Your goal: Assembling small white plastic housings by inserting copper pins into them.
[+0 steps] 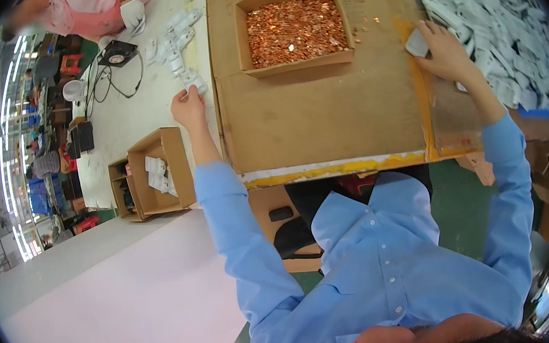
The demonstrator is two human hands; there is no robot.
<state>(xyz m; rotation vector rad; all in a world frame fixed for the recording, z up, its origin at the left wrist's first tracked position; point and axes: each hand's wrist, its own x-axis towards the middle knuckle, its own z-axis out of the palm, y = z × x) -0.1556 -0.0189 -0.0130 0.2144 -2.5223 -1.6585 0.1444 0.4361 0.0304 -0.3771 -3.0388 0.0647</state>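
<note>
At the seam between the white table and the cardboard-covered one, my left hand (pixel 189 108) has its thumb and forefinger bent close together at a small white plastic part (pixel 194 79). The forefinger's tip overlaps the part's near edge. To the right, my right hand (pixel 444 53) curls around a pale grey-white plastic piece (pixel 417 43), which sticks out on the left of the fingers. That hand is beside a large heap of white plastic parts (pixel 501 40). Between my hands, toward the far side, stands an open cardboard box (pixel 303 65) full of small copper-coloured metal pieces (pixel 296 28).
White parts (pixel 174 45) lie in a loose row beyond my left hand. A co-worker's gloved hand (pixel 133 15) is at the far left, near a black device with a cable (pixel 117 53). Cardboard boxes (pixel 177 165) stand at the left table edge. Yellow tape (pixel 328 171) lines the near edge.
</note>
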